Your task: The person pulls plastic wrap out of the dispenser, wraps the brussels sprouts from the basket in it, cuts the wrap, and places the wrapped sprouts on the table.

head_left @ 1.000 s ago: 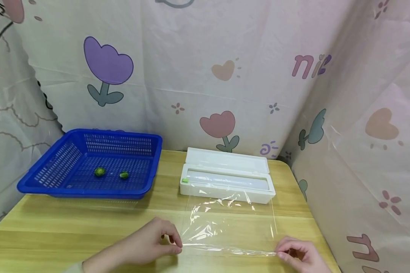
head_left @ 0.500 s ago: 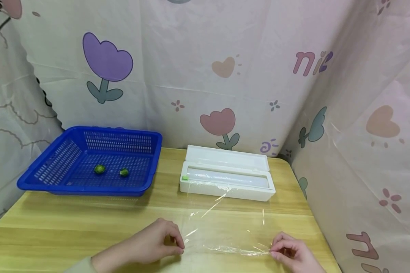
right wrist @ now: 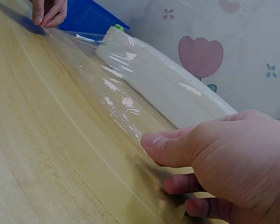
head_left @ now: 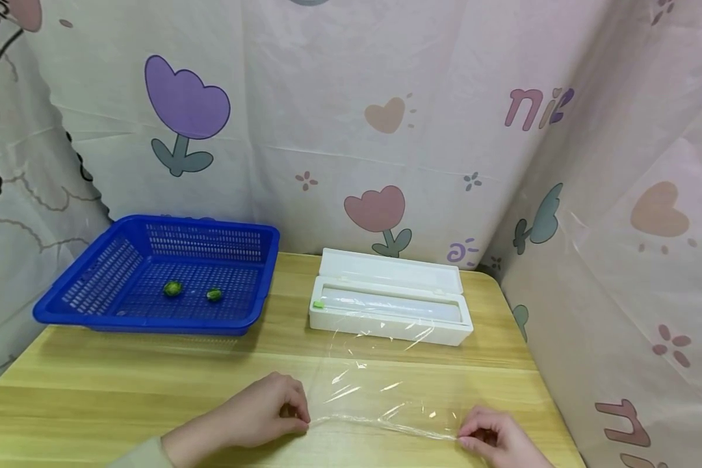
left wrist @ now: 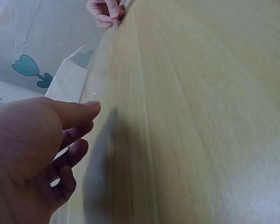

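A clear sheet of plastic wrap (head_left: 380, 390) stretches over the table from a white wrap dispenser box (head_left: 389, 329) toward the front. My left hand (head_left: 263, 413) pinches the sheet's near left corner between thumb and index finger. At the near right corner, my right hand (head_left: 500, 437) pinches the same edge, which is bunched into a thin line between the hands. Inside the box lies the wrap roll (head_left: 392, 304), and the lid (head_left: 390, 270) is tipped back. The right wrist view shows the sheet (right wrist: 116, 84) running taut to the left hand (right wrist: 49, 11).
A blue plastic basket (head_left: 257, 318) stands at the back left, holding two small green round vegetables (head_left: 172, 288). On the box's left end sits a green slider (head_left: 318, 304). A patterned curtain (head_left: 304, 117) hangs behind and to the right of the wooden table (head_left: 123, 383).
The right hand has shifted slightly left, bringing the hands closer together. The sheet's front edge sags a little more than before. The box and basket have stayed in place.
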Demonstrator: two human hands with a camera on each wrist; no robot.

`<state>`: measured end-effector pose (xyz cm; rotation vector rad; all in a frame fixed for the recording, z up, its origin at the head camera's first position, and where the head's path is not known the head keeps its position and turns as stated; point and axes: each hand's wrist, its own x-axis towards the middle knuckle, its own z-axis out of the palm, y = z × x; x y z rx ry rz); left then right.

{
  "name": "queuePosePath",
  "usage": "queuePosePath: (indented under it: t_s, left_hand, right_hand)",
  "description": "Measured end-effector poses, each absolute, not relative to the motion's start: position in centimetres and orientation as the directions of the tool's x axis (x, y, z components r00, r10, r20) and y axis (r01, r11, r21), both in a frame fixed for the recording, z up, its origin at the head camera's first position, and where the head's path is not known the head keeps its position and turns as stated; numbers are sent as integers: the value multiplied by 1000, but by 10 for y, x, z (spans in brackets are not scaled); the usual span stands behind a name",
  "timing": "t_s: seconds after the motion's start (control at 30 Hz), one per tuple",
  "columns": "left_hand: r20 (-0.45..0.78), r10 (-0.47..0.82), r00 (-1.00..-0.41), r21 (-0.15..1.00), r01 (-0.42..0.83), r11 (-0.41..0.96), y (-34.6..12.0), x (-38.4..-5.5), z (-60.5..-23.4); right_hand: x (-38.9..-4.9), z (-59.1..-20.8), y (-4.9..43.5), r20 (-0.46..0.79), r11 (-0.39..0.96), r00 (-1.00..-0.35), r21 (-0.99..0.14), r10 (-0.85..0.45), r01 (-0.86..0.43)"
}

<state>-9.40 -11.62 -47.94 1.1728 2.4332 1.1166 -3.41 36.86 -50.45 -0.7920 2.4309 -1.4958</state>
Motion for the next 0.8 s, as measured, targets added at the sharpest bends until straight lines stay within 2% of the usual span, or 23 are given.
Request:
queuePosePath:
  t_s: [0.2,0.3,0.53,0.8]
  left_hand:
    - [130,731,-670,663,607,439,-119,-93,-483]
    - [128,733,-669,677,599,428,-119,-93,-485]
    - [151,775,-614,693,625,360,-121,-93,-490]
    - [100,777,-621,718,586,376,-121,-93,-488]
  right_hand:
    - [-36,-503,365,119,363,-833,-860,-541,-358]
    - [-37,-505,365,88,373,-835,-866,-543,-334]
    - [-37,-505,365,58,358,-824,-881,-564,-308]
    - [-36,-503,364,40,351,-827,-893,-561,-282]
